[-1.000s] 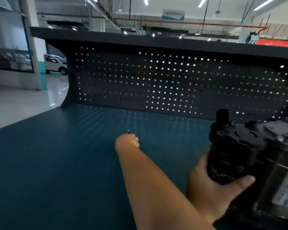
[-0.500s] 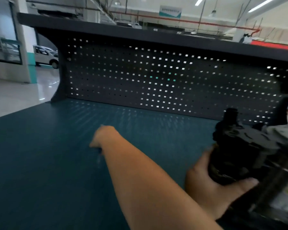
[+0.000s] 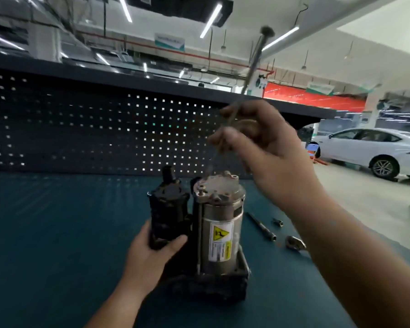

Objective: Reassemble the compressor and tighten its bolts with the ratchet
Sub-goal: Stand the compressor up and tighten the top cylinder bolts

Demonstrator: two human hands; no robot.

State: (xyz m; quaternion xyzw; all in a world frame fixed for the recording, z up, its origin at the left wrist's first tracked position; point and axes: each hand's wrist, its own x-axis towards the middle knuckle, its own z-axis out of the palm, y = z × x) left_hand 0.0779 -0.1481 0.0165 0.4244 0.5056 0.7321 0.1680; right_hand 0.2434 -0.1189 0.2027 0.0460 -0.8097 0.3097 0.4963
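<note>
a compressor (image 3: 213,223) stands upright on a teal workbench mat (image 3: 57,245), near the middle of the view, with a silver cylinder on its right side, a black housing on its left side and a black base beneath. a white label with a yellow warning triangle faces the viewer on the cylinder. the left hand (image 3: 152,252) is wrapped around the lower part of the black housing, thumb across its near face, fingers hidden behind it. the right hand (image 3: 258,147) is raised above the cylinder's top, fingers closed in a pinch around a long thin bolt (image 3: 251,67); the bolt is tilted, its head high and to the right, its lower tip blurred just above the cylinder's top cap. on the mat to the right of the compressor lie an extension bar (image 3: 262,227), a small socket (image 3: 278,221) just beyond it, and the head of a ratchet (image 3: 294,242) partly hidden by the right forearm. a dark pegboard (image 3: 81,131) rises at the far edge of the bench. a white car (image 3: 376,150) is parked far right
</note>
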